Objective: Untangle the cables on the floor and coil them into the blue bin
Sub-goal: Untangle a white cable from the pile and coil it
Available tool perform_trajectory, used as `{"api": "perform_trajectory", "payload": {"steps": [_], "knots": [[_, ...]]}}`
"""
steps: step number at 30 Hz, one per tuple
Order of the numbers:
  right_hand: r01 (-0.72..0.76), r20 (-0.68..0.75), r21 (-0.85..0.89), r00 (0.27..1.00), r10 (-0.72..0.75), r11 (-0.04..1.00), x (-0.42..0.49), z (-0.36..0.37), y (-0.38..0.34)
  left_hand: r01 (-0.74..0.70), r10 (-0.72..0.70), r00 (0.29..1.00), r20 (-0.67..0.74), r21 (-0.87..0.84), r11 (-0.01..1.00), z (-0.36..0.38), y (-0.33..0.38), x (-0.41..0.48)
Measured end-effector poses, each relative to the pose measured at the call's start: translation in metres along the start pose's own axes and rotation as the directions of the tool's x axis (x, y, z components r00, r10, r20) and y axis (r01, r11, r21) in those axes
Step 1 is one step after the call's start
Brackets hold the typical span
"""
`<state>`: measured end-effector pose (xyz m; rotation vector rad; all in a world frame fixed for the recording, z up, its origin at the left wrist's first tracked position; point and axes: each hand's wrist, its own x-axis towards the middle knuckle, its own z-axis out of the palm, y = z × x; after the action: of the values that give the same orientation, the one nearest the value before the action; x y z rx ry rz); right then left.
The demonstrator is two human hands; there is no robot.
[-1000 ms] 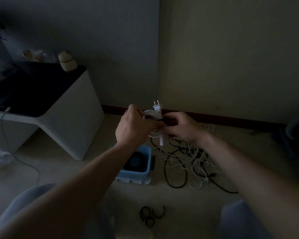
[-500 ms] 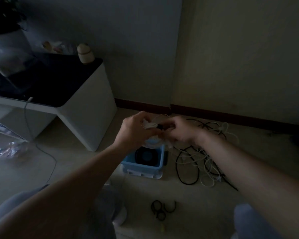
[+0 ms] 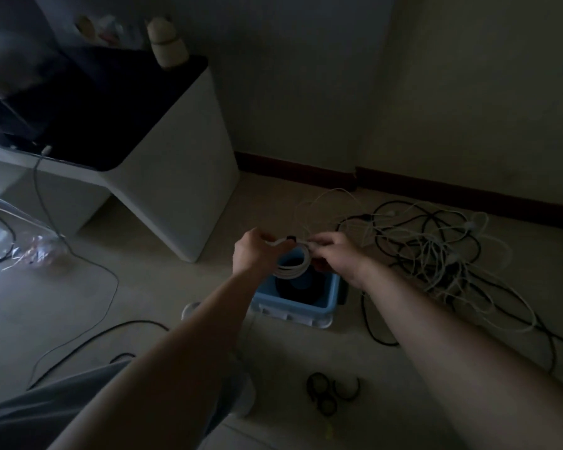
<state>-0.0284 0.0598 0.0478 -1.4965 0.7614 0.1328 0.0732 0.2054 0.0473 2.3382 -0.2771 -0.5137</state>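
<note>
Coiled cable (image 3: 288,272) gripped, bin (image 3: 306,307) interior murky

The person wears plain grey trousers (image 3: 46,407), showing as a dull patch of one leg at seven o'clock of the view, while the left hand (image 3: 254,254), the right hand (image 3: 338,259) and both forearms (image 3: 176,362) are bare up to the frame's edge

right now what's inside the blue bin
Inside the blue bin lies a dark round shape, perhaps a coiled black cable. The white coil, held above the opening by the left hand and right hand, covers the bin's far part, so anything there is hidden.
</note>
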Motion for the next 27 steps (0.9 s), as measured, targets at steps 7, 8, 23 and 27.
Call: {"api": "perform_trajectory", "payload": {"steps": [7,8,23,27], "knots": [[-0.14,-0.05,-0.002,0.989,0.14,0.99,0.066,0.005,0.064,0.062,-0.072,0.991,0.11,0.092,0.994,0.06,-0.043,0.042],[-0.153,-0.054,-0.034,0.987,0.151,0.988,0.072,0.005,0.07,0.065,-0.078,0.99,0.121,0.103,0.993,0.066,-0.047,0.045],[-0.044,-0.019,-0.546,0.999,0.041,0.837,0.082,-0.006,0.089,-0.035,-0.1,0.955,0.278,0.442,0.896,0.097,-0.071,0.041],[-0.063,-0.07,-0.485,0.997,0.033,0.872,0.064,-0.019,0.093,-0.051,-0.046,0.977,0.207,0.442,0.895,0.091,-0.062,0.024]]}}
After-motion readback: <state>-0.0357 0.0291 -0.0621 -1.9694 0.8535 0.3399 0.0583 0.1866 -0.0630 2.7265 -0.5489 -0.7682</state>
